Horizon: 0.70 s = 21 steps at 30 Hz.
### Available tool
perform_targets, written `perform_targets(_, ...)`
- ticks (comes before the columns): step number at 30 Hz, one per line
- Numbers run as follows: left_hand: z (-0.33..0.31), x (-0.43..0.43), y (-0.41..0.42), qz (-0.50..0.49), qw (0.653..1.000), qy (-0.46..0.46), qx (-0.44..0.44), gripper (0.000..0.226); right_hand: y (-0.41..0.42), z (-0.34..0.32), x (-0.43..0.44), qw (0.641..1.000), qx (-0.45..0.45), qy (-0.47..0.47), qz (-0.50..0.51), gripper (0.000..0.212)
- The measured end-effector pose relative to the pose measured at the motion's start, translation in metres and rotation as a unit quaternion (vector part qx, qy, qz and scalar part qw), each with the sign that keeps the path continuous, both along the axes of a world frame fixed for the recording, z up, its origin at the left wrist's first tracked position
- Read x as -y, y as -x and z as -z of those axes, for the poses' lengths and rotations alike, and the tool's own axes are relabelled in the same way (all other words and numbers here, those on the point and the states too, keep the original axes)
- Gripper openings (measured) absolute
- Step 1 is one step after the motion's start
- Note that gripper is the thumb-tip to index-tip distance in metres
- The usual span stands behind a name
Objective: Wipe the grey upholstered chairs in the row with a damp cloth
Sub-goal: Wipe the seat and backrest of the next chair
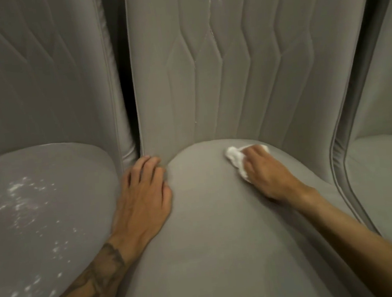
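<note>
A grey upholstered chair fills the middle of the view, its seat (pixel 213 231) rounded and its backrest (pixel 229 60) stitched with zigzag lines. My right hand (pixel 269 174) presses a small white cloth (pixel 236 159) onto the back of the seat, near the backrest. My left hand (pixel 144 197) lies flat with fingers apart on the seat's left edge, at the gap to the neighbouring chair. White specks mark the top of the middle backrest.
The left chair's seat (pixel 39 213) carries many white specks and smears. A third grey chair (pixel 386 176) stands close on the right. A narrow dark gap (pixel 125 83) runs between the left and middle backrests.
</note>
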<state>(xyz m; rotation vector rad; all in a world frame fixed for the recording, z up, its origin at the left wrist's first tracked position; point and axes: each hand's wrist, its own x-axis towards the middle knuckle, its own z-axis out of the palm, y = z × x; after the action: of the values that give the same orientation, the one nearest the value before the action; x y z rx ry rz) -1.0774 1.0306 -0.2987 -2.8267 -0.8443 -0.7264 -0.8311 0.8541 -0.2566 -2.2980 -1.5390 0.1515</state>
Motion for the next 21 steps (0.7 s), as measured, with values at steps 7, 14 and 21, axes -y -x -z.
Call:
perform_targets(7, 0.004, -0.002, 0.000, -0.002, 1.000, -0.010, 0.000, 0.038, 0.084, 0.006, 0.029, 0.996, -0.044, -0.049, -0.053, 0.036)
perform_targets(14, 0.005, -0.002, -0.001, 0.000, 1.000, -0.003, 0.009, 0.041, 0.016, -0.010, 0.075, 0.993, -0.096, -0.038, 0.059, 0.027)
perform_targets(21, 0.013, -0.008, -0.002, 0.002, 1.000, -0.014, 0.019, 0.040, 0.086, 0.009, 0.039, 0.995, -0.092, -0.014, 0.038, 0.045)
